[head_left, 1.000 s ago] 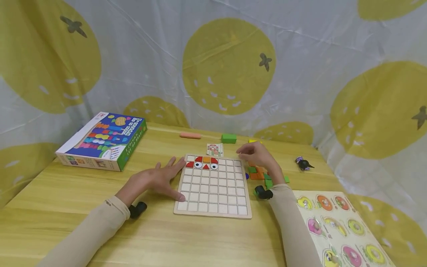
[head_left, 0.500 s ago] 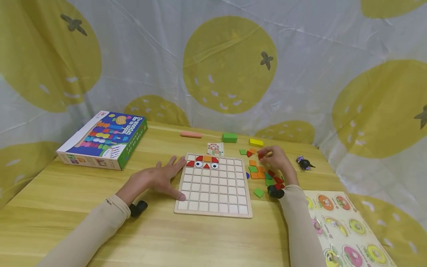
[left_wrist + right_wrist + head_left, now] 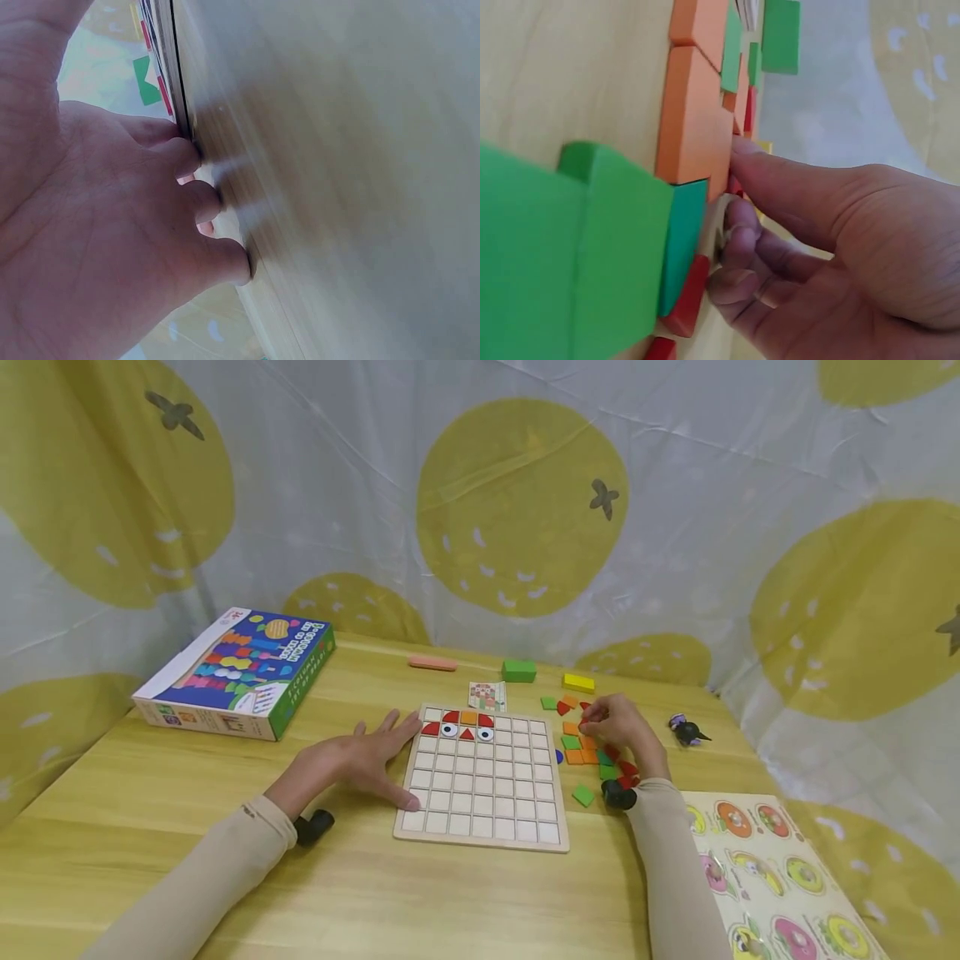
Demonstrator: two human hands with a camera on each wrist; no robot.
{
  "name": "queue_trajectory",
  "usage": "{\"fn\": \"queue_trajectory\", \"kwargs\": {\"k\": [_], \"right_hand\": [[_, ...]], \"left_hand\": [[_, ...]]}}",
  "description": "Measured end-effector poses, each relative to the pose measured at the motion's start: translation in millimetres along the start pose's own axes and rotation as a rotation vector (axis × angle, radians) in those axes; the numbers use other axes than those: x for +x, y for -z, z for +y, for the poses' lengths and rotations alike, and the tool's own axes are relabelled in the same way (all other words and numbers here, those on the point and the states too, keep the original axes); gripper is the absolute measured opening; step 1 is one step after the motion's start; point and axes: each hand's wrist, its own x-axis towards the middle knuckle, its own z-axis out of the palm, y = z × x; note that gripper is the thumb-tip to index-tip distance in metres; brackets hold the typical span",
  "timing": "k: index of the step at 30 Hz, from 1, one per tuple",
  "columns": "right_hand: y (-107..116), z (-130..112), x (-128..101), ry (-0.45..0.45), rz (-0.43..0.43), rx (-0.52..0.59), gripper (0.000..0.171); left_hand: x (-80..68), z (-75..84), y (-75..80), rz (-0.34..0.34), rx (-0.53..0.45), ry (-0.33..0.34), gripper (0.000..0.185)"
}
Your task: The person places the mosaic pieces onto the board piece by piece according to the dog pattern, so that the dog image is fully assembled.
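Head view: left hand (image 3: 358,762) flat beside one grid board (image 3: 483,777), right hand (image 3: 621,731) pinching one red tile (image 3: 584,722)

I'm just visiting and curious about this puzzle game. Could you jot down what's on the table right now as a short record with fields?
Surface: wooden table
Main item: grid board with red, orange and eye pieces in its top rows
Left hand: lies flat, fingers straight, against the board's left edge
Right hand: fingers curled among the loose tiles, seemingly pinching a red one; the grip is unclear
Loose tiles: orange, green and red, right of the board
Also there: game box at far left, fruit puzzle at near right
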Motion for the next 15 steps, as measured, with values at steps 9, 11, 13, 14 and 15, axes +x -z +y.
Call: {"fn": "queue_trajectory", "kwargs": {"k": [9,11,13,14,15], "right_hand": [[-3,-8,-1,0.034,-0.069,-0.063,0.015],[-3,-10,-1,0.05,-0.067,-0.07,0.014],[-3,-12,-1,0.052,-0.058,-0.056,0.011],[-3,-13,-1,0.049,-0.053,-0.044,0.011],[-3,-14,-1,0.047,-0.05,-0.034,0.01]], "left_hand": [[-0.3,-2.5,-2.3,-0.003,0.004,-0.001,0.132],[-0.3,-2.0,-2.3,-0.005,-0.001,-0.002,0.132],[-0.3,-1.5,-2.0,-0.002,0.001,-0.003,0.132],[-0.2,-1.3,-1.8,-0.001,0.002,-0.004,0.132],[-0.2,-1.1,-1.8,0.0,0.003,-0.004,0.132]]}}
